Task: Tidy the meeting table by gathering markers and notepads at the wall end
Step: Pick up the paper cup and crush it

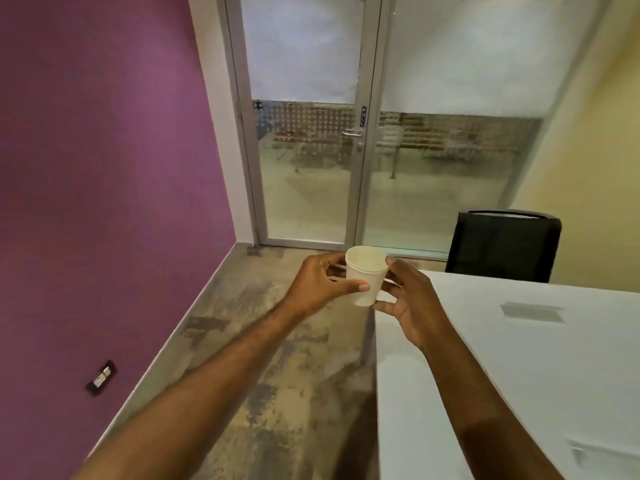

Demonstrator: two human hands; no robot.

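Two bare forearms enter from 6 o'clock, nearest the lens, and converge at frame centre. Left hand (317, 284) grips a white paper cup (365, 277): thumb across the cup's near wall, fingers curled round the far left side. Right hand (412, 303) holds the same cup from the 3 o'clock side, fingertips curled against rim, wall and base. The cup is upright, mouth open to the camera; a second rim line just below the top may mean stacked cups, cannot tell. It is held in the air off the corner of the white worktop (502, 368), over the floor (277, 375).

Outward: the worktop fills the 4 o'clock quarter; a grey rectangular patch (531, 311) lies on it at 3 o'clock, too blurred to identify. No markers or notepads can be made out anywhere in view. A black chair (504, 245) stands at the worktop's far end, 2 o'clock. A glass door (304, 168) with frosted upper panes sits at 12 o'clock, a purple wall (104, 168) runs along 9 o'clock, and a dark wall socket (101, 377) sits low at 8 o'clock.
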